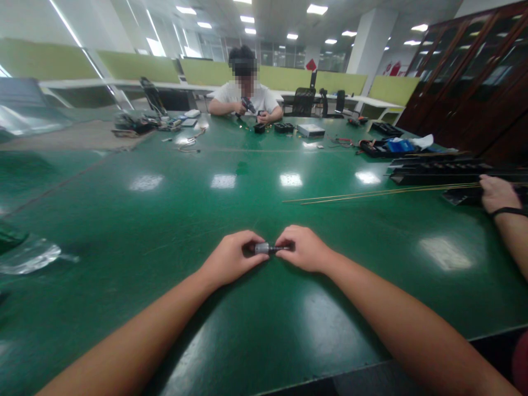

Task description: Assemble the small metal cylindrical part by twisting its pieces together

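Close above the green table (247, 214), a small silver cylindrical part (262, 248) with a thin dark shaft (277, 249) lies level between my hands. My left hand (231, 254) is closed, its thumb and fingers pinching the cylinder from the left. From the right, my right hand (303, 248) is also closed and pinches the shaft near its far end. The fingertips of both hands nearly meet. My fingers partly hide the part, and I cannot make out its exact kind.
Across the table a person in a white shirt holds a power drill (248, 104) near small black boxes (284, 127). Another person's hand (499, 193) rests at right by long thin rods (371, 192) and black metal profiles (437, 171). Clear plastic (31, 254) lies at left.
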`<state>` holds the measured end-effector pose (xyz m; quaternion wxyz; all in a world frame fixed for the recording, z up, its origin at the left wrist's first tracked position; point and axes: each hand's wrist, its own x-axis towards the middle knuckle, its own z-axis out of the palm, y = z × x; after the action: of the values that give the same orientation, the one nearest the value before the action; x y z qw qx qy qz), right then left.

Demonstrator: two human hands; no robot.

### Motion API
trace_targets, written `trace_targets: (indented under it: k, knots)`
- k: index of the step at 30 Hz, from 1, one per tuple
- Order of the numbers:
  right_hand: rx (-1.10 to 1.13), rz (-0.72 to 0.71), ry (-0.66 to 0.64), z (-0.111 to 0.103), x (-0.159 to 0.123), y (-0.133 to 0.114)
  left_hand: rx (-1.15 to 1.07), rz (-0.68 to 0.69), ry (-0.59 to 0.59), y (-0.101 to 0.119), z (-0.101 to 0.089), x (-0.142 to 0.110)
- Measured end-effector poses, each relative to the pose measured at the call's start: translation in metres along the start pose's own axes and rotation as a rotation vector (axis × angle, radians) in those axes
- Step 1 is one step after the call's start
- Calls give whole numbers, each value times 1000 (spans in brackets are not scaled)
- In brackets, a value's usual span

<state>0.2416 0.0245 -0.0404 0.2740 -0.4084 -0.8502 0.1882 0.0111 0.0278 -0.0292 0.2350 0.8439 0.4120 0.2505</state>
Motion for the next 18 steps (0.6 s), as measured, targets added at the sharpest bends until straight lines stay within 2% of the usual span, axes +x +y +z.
trace_targets:
  k: [18]
  knots:
    - [1,3,-13,-3,-1,1,17,-7,-5,-2,0,-1]
